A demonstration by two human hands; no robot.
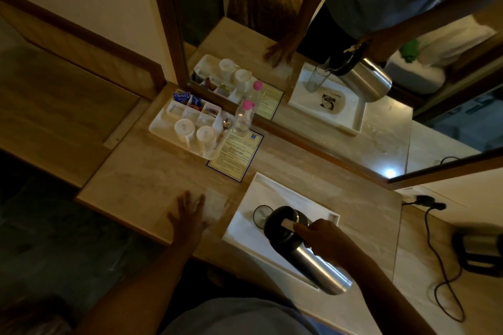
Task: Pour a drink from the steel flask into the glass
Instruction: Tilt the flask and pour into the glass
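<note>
My right hand (pixel 325 242) grips the steel flask (pixel 313 258) by its handle and holds it tilted. Its black top (pixel 280 223) leans over the rim of the clear glass (pixel 261 215). The glass stands upright on a white tray (pixel 272 187) and is partly hidden behind the flask's top. The mirror reflection shows the spout at the glass's mouth. My left hand (pixel 189 212) lies flat on the counter to the left of the tray, fingers spread, holding nothing.
A white tea tray (pixel 163 125) with two upturned cups (pixel 194 133), tea sachets and a pink-capped water bottle (pixel 242 117) stands at the back left. A printed card (pixel 235 155) lies beside it. An electric kettle (pixel 479 250) with its cord sits at the right. A mirror runs along the back.
</note>
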